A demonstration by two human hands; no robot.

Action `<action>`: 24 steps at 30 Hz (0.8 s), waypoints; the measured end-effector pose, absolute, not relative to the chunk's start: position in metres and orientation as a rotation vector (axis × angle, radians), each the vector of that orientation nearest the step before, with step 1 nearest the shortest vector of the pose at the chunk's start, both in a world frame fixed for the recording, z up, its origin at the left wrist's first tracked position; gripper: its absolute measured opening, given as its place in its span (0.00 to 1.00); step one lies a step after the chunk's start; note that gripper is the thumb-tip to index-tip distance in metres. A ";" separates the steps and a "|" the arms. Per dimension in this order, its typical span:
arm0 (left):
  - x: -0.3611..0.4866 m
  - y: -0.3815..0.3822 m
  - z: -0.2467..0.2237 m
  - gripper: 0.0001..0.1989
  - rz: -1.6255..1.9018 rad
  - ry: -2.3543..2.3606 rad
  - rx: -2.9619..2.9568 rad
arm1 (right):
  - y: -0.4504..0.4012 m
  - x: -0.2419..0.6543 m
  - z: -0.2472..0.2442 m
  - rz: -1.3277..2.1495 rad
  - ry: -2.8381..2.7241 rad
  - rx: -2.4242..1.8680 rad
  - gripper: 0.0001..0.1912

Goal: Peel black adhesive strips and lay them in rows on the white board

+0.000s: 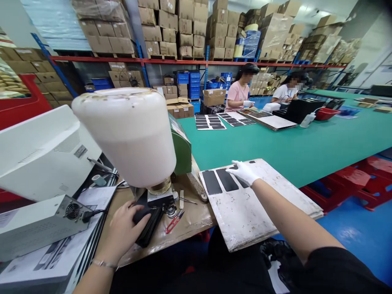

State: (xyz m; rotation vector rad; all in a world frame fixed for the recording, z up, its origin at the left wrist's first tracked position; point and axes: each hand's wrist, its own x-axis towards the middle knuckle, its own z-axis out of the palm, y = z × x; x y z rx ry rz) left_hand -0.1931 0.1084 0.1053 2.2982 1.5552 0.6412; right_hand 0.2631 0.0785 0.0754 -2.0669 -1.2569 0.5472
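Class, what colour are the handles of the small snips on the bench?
The snips' handles are red, best seen in the head view.

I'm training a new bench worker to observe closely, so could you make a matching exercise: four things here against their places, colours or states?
1. Left hand
2. Right hand
3. Snips
4. Large container

A. Red, lying on the brown work surface
B. Bare, at the dark stack
C. Wide at the top, narrower below
D. White-gloved, at the dark panels on the white board

Pairs: 1-B, 2-D, 3-A, 4-C
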 end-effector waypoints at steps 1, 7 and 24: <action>-0.192 0.117 0.103 0.19 0.580 1.583 2.347 | 0.071 0.247 0.072 0.592 -1.299 -1.993 0.32; -0.187 0.133 0.102 0.16 0.833 1.482 2.126 | 0.021 0.145 0.061 0.837 -1.476 -1.626 0.20; -0.220 0.012 0.117 0.28 0.724 0.839 1.048 | -0.017 0.014 0.103 0.802 -1.753 -1.155 0.25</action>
